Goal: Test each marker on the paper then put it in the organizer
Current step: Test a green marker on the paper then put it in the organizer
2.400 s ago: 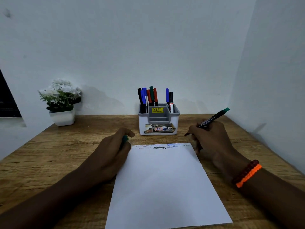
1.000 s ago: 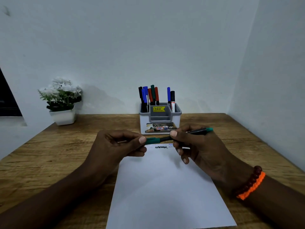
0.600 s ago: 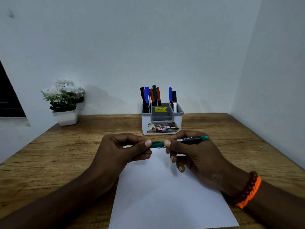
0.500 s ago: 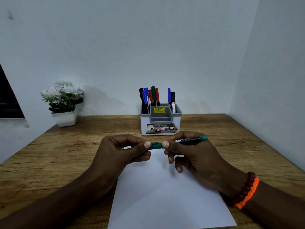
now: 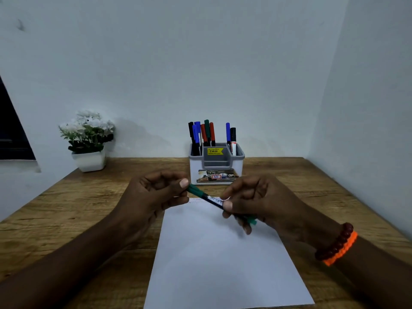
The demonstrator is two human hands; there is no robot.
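Observation:
A green marker (image 5: 211, 200) with its green cap on lies slanted between both hands, above the far edge of the white paper (image 5: 223, 259). My left hand (image 5: 153, 197) pinches the capped end with thumb and fingers. My right hand (image 5: 258, 201) grips the barrel, and the marker's rear tip pokes out below its fingers. Small test scribbles show at the paper's top edge. The grey-and-white organizer (image 5: 216, 166) stands behind the hands and holds several markers in black, blue, red and green.
A white pot of white flowers (image 5: 88, 141) sits at the back left of the wooden desk (image 5: 66, 208). White walls close in behind and on the right. A dark window edge shows at far left.
The cap went onto the marker between both hands. Since half a second ago the marker has tilted from level to slanting down toward the right, with my right hand lower.

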